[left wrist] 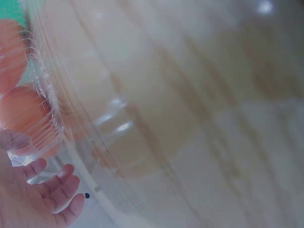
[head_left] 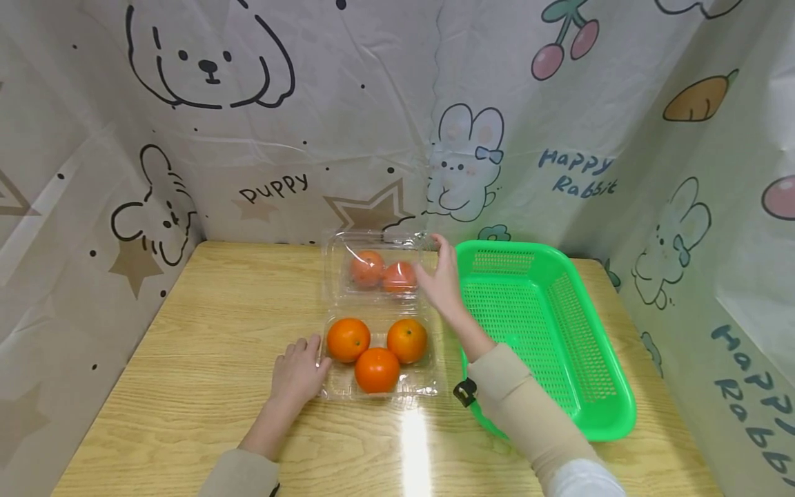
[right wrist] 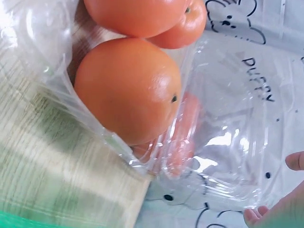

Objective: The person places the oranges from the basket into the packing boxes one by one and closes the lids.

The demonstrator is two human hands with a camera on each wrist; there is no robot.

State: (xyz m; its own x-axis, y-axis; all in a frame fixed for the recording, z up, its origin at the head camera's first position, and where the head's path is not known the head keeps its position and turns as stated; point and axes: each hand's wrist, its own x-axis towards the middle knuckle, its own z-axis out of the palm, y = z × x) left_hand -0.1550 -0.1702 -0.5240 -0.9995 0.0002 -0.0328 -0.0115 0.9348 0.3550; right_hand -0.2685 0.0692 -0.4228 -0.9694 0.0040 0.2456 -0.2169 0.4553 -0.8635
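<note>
A clear plastic clamshell box (head_left: 413,386) lies with its lid up, and three oranges (head_left: 348,339) sit in its base. Through the clear lid (head_left: 338,293) at the back show two reddish-orange round fruits (head_left: 367,268); whether they lie in it or behind it, I cannot tell. At the base's left side rests my left hand (head_left: 298,371), fingers loose and thumb against the rim. My right hand (head_left: 439,276) is at the lid's right edge, thumb and fingers spread apart. In the right wrist view, fingertips (right wrist: 251,216) come close to the lid's edge; contact is unclear.
To the right stands a green plastic basket (head_left: 621,414) with perforated sides, under my right forearm. The wooden table (head_left: 205,345) meets a printed cloth (head_left: 373,138) at the back and sides. A black clip-like piece (head_left: 464,392) sits by my right cuff.
</note>
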